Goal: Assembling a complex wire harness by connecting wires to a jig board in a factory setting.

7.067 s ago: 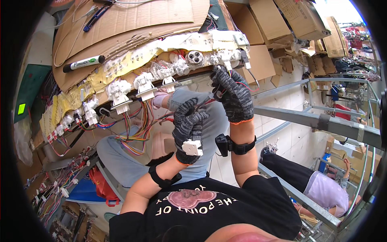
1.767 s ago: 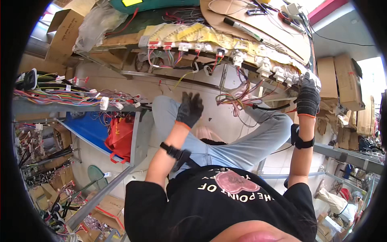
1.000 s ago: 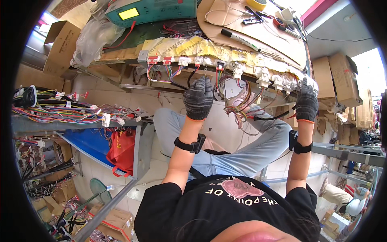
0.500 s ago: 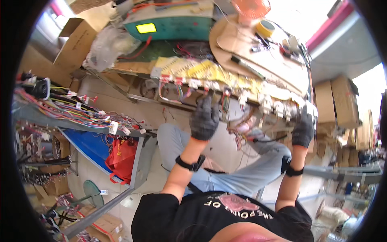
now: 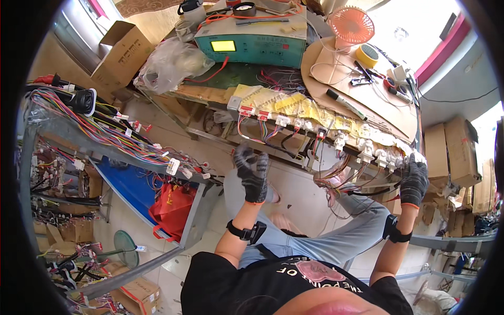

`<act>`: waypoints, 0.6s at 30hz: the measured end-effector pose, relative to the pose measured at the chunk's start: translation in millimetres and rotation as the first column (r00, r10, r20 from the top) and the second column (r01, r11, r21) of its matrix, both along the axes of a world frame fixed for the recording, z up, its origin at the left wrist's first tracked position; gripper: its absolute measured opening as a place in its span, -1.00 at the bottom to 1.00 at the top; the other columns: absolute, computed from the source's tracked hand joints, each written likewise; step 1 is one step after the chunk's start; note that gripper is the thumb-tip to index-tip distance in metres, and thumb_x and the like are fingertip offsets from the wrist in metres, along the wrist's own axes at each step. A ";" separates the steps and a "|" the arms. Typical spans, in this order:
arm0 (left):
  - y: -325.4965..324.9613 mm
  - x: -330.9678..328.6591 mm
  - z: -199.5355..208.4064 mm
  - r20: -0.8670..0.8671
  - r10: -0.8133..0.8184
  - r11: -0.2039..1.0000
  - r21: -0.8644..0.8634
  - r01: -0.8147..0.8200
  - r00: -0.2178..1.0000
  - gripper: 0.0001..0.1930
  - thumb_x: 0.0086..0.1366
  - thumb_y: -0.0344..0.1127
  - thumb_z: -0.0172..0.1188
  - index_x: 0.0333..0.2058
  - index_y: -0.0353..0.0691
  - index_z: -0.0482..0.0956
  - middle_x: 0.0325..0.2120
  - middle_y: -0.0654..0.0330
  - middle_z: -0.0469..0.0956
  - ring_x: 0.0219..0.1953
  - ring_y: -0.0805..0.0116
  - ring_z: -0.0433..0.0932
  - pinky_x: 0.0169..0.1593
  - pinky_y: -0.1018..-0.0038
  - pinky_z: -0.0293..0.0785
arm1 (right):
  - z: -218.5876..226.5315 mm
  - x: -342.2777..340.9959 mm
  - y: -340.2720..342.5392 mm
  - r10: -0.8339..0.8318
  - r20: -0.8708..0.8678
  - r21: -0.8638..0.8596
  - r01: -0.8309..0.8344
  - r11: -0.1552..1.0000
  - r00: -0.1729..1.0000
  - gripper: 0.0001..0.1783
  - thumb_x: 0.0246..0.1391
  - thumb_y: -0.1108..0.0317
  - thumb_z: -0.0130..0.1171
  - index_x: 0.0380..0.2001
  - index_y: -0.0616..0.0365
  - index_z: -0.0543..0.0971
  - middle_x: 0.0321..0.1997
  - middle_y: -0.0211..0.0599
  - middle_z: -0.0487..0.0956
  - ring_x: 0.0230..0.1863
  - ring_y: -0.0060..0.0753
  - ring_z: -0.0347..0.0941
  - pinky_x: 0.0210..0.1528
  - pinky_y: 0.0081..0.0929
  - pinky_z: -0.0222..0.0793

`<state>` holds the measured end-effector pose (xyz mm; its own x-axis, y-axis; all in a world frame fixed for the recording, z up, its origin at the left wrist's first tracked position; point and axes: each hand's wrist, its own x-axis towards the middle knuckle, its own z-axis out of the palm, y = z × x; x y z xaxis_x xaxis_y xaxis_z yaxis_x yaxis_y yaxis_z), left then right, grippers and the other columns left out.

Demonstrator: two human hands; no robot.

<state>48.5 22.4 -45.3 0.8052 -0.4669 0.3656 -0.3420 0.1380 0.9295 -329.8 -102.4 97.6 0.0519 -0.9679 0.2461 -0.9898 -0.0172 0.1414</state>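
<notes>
My left hand (image 5: 252, 173), in a dark grey glove, is held in front of the bench with its fingers apart and nothing in them. It is clear of the row of white and red connectors (image 5: 282, 121) along the bench's front edge. Coloured wires (image 5: 257, 137) hang from that row, with a bundle of brownish wires (image 5: 341, 176) farther right. At the right end of the row, my gloved right hand (image 5: 415, 184) has its fingers drawn together against the edge. Whatever they pinch is hidden. Yellow tape (image 5: 273, 101) covers the strip behind the connectors.
A teal tester (image 5: 252, 44) with a lit screen stands on the bench. Right of it are cardboard (image 5: 378, 97), a marker (image 5: 346, 104), a tape roll (image 5: 367, 55) and an orange fan (image 5: 351, 25). At left, a rail (image 5: 118, 152) carries wire harnesses above a red bag (image 5: 174, 207).
My left hand has come away from the connector row, down and to the left, and its fingers have spread. The right hand stays at the row's right end. The whole view has shifted.
</notes>
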 end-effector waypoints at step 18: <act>-55.0 8.3 25.7 -0.715 -0.268 0.958 -0.267 0.103 0.645 -0.71 0.13 -0.26 0.19 -0.16 -0.22 0.53 -0.31 0.29 0.52 -0.32 0.49 0.46 -0.29 0.51 0.36 | -13.7 1.1 -11.3 -0.001 -0.128 -0.075 -0.009 0.997 0.992 -0.61 0.08 0.19 0.01 -0.02 0.06 0.46 0.02 -0.03 0.42 0.03 0.00 0.33 0.07 -0.23 0.24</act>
<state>56.8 -32.6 -19.6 0.7483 -0.6275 -0.2151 0.4971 0.3157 0.8083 -328.7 -113.7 83.9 0.0912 -0.9464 0.3097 -0.9634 -0.0052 0.2678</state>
